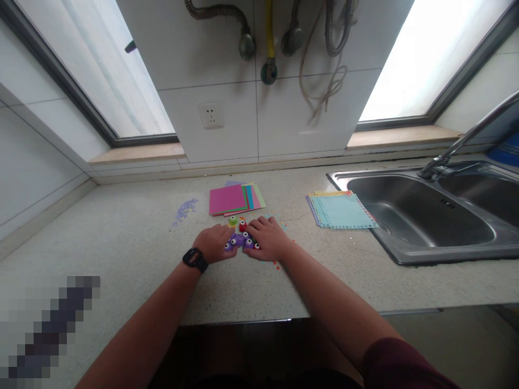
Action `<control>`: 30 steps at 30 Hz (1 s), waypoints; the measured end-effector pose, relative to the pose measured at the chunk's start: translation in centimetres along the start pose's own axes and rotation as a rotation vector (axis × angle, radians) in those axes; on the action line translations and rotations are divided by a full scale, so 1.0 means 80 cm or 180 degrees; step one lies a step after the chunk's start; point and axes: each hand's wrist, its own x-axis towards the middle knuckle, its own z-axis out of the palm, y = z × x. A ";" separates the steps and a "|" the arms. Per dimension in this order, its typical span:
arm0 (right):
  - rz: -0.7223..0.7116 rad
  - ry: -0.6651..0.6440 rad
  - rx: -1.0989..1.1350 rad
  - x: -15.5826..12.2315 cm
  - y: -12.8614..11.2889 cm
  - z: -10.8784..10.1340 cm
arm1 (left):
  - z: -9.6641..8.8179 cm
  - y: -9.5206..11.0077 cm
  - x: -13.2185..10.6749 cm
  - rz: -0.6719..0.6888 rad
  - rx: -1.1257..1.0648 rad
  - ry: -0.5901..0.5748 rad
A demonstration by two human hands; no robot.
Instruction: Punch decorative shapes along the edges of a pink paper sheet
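A tight cluster of small purple pieces with big white googly eyes lies on the counter between my hands. A red piece with eyes stands at its far side, and a green one sits just behind. My left hand, a black watch on its wrist, is curled against the cluster's left side. From the right, my right hand cups the pieces with bent fingers, hiding some of them. What exactly these pieces are, I cannot make out.
Behind the hands lies a stack of coloured paper. Purple paper bits are scattered to the left, orange bits by my right wrist. Bordered note sheets overlap the rim of the steel sink on the right.
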 end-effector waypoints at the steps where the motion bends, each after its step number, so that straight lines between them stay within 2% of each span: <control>1: 0.0002 0.0005 0.0006 0.000 0.000 0.000 | 0.001 -0.001 0.000 0.0007 0.0014 0.0004; 10: 0.0080 0.0024 0.0056 0.001 0.001 0.000 | 0.001 -0.010 -0.001 -0.0229 0.0026 0.0132; 13: 0.0102 0.0015 0.0047 0.000 0.002 0.000 | -0.008 -0.018 -0.003 -0.0386 0.0026 0.0187; 16: 0.0095 -0.0005 0.0054 0.000 0.003 0.000 | -0.025 -0.036 -0.016 -0.0577 0.0057 0.0187; 19: 0.0098 -0.0021 0.0086 0.000 0.004 0.001 | -0.049 -0.063 -0.050 -0.0827 0.0179 0.0099; 24: 0.0125 -0.0035 0.0127 0.003 0.005 0.004 | -0.082 -0.093 -0.139 -0.1285 0.0479 -0.0086; 27: 0.0134 -0.0021 0.0092 0.003 0.003 0.004 | -0.086 -0.096 -0.184 -0.1474 0.0588 -0.0143; 30: 0.0144 -0.0033 0.0010 0.003 0.000 0.005 | -0.079 -0.093 -0.209 -0.1596 0.0593 -0.0105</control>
